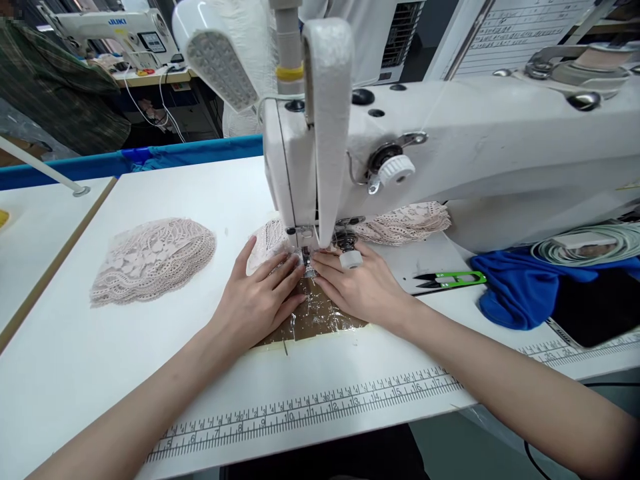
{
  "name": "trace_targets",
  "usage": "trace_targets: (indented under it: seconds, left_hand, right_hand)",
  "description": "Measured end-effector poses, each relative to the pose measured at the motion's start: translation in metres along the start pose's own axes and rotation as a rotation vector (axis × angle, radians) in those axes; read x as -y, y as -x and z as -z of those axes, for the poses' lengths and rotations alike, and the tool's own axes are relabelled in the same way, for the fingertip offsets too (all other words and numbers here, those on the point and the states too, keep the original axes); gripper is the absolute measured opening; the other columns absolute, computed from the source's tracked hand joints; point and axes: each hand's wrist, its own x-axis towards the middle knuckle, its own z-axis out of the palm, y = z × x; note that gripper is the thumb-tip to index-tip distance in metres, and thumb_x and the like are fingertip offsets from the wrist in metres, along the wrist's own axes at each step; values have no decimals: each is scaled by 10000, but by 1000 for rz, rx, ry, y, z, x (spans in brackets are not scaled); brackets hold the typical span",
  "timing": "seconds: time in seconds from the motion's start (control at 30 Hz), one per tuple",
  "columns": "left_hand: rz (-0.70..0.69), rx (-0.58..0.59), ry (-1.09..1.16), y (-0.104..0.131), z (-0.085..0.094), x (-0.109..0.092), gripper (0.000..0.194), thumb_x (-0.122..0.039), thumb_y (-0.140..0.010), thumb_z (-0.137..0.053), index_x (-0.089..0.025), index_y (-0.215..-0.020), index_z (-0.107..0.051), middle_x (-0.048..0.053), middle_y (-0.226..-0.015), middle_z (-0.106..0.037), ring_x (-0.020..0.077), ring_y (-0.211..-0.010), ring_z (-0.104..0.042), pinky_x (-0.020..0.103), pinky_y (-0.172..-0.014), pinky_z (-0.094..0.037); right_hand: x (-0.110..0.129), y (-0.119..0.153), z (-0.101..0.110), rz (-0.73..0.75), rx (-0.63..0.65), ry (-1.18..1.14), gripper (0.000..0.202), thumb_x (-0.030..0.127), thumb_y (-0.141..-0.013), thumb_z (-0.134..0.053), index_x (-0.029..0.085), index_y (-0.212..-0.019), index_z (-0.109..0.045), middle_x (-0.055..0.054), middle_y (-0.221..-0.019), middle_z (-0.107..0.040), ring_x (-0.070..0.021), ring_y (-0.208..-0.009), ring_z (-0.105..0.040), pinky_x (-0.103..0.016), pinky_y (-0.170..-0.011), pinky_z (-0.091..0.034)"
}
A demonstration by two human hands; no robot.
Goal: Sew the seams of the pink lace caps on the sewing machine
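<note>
A white sewing machine (430,153) stands over the table, its presser foot (307,259) between my two hands. Pale pink lace (270,243) lies under and behind the fingers of my left hand (260,290), which rests flat and open just left of the foot. To the right, my right hand (357,280) lies with its fingers stretched out close to the foot, partly behind the machine's white knob. Both hands press down around the brown, clear-taped patch (320,310). Fingertips and the lace edge at the needle are partly hidden.
Another lace piece (155,260) lies on the left, and a lace bundle (405,223) behind the needle area. Green thread snips (450,279), a blue cloth (520,283) and a black phone (597,307) lie right. A printed ruler (310,413) runs along the front edge. A person (55,87) is at back left.
</note>
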Motion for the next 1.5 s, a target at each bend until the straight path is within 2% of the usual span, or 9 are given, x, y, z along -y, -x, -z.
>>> trace_targets:
  seconds: [0.47, 0.6, 0.7, 0.87, 1.0, 1.1, 1.23, 1.37, 1.5]
  left_hand:
    - [38, -5, -106, 2, 5, 8, 364, -348, -955, -489, -163, -1256, -575, 117, -1270, -635, 265, -1182, -594, 530, -1103, -335]
    - [-28, -53, -194, 5, 16, 2, 234, -340, -931, -534, -158, -997, -665, 61, -895, -741, 205, -772, -688, 443, -889, -463]
    - [-68, -153, -131, 6, 23, -3, 137, -236, -886, -594, -177, -770, -635, -32, -592, -642, 125, -519, -579, 348, -686, -451]
    - [-52, -60, 4, 4, 21, 0, 136, -154, -894, -552, -161, -999, -638, 44, -994, -732, 179, -877, -675, 375, -880, -458]
    - [-23, -65, 106, 3, 17, 4, 173, -133, -898, -529, -164, -1030, -636, 45, -1021, -726, 172, -909, -670, 359, -866, -469]
    - [-23, -19, 102, 3, 15, 6, 253, -127, -909, -498, -155, -1129, -618, 77, -1162, -688, 204, -1078, -630, 383, -953, -445]
    - [-33, 35, 117, 2, 13, 5, 249, -142, -925, -490, -143, -1140, -616, 76, -1109, -701, 201, -975, -650, 417, -941, -434]
    - [-15, 61, 192, 3, 10, 4, 288, -108, -944, -442, -139, -1184, -599, 78, -1052, -690, 191, -929, -615, 391, -862, -473]
    - [-28, 72, 169, 4, 5, 3, 346, -83, -944, -406, -176, -1210, -607, 93, -1111, -667, 216, -971, -588, 383, -799, -502]
  right_hand:
    - [-1, 1, 0, -13, 2, -1, 269, 231, -956, -475, 156, -937, -732, -82, -947, -747, -225, -960, -641, -443, -935, -452]
    - [0, 4, 4, -3, -74, 39, 227, 117, -904, -502, 170, -921, -722, -53, -928, -747, -209, -911, -632, -425, -956, -418]
    - [8, 6, 9, 10, -130, 14, 259, 28, -865, -490, 156, -931, -705, -43, -957, -741, -168, -798, -627, -349, -814, -444]
    - [21, 5, 15, 91, -79, -143, 200, 178, -939, -484, 158, -927, -684, -41, -911, -730, -153, -854, -635, -292, -780, -447]
    - [25, 6, 17, 29, -135, -4, 169, 145, -917, -516, 160, -910, -684, -34, -848, -719, -168, -811, -623, -323, -848, -442]
    - [29, 8, 15, 43, -27, -76, 166, 176, -930, -514, 145, -982, -669, -54, -978, -706, -187, -923, -620, -310, -802, -467]
    - [26, 9, 15, -57, 87, -76, 218, 289, -951, -512, 133, -912, -659, -89, -1000, -695, -210, -879, -623, -328, -716, -487]
    - [19, 11, 15, -73, 71, 39, 133, 124, -895, -523, 124, -842, -645, -116, -1015, -693, -221, -856, -618, -347, -745, -486]
    - [18, 13, 12, -47, 80, 1, 322, -65, -767, -429, 112, -945, -630, -122, -1116, -668, -195, -851, -618, -308, -703, -491]
